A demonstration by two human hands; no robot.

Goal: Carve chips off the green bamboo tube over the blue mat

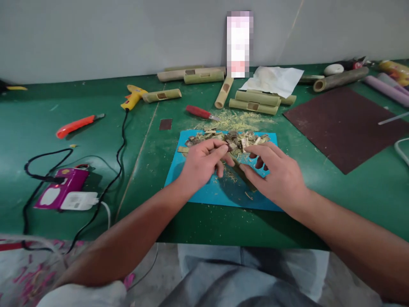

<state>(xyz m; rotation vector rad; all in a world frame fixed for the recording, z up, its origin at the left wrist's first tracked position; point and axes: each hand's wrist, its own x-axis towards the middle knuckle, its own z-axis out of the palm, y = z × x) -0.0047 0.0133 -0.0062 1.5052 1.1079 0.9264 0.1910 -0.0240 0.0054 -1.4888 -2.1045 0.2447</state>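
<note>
My left hand (206, 161) is closed in a pinch over the blue mat (204, 194), with a small dark brown piece of sandpaper (228, 146) at its thumb and fingertips. Just right of it, my right hand (276, 170) has its fingers curved and apart from the thumb. That thumb lies against a green bamboo tube (245, 177), slanting across the mat; the palm and thumb hide part of it. Behind both hands, bamboo chips (234, 138) are heaped along the mat's far edge.
Beyond the mat lie a red-handled knife (200, 112), yellowish shavings (243, 120) and cut bamboo tubes (255, 102). A brown sheet (347, 128) is at right. Leftward are an orange utility knife (76, 125), a yellow glue gun (133, 97) and a corded purple power strip (62, 187).
</note>
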